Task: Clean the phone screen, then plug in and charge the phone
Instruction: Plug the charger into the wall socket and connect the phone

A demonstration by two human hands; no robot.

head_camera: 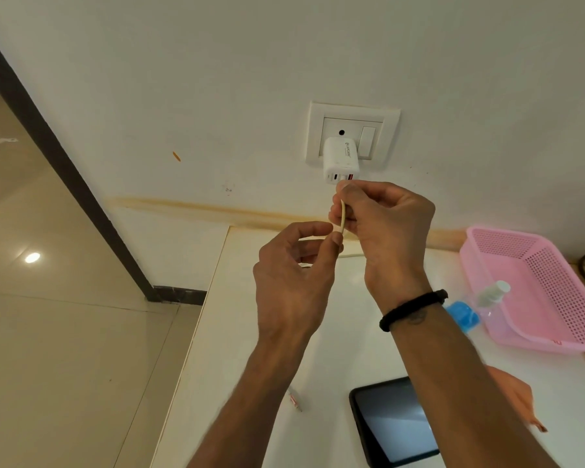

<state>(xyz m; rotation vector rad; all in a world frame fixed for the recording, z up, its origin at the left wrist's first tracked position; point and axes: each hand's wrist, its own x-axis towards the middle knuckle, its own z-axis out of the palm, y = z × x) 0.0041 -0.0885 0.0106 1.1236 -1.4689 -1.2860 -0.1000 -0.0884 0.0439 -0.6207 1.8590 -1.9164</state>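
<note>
We see the white table (318, 349) against the wall, pink basket (554, 298) at its right. Phone (392, 423) lies flat, screen up, near the bottom edge. Both forearms reach up. Right hand (385, 224) is pinched on the cream cable (342, 217) just below the charger (341, 158) in the wall socket (352, 133). Left hand (294, 271) pinches the same cable lower down.

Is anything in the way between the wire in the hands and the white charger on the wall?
Nothing visible is. The right hand holds the cable just below the charger, whose ports face down toward it. The left hand pinches the cable lower down. The cable's tip is hidden behind the right hand's fingers.
</note>
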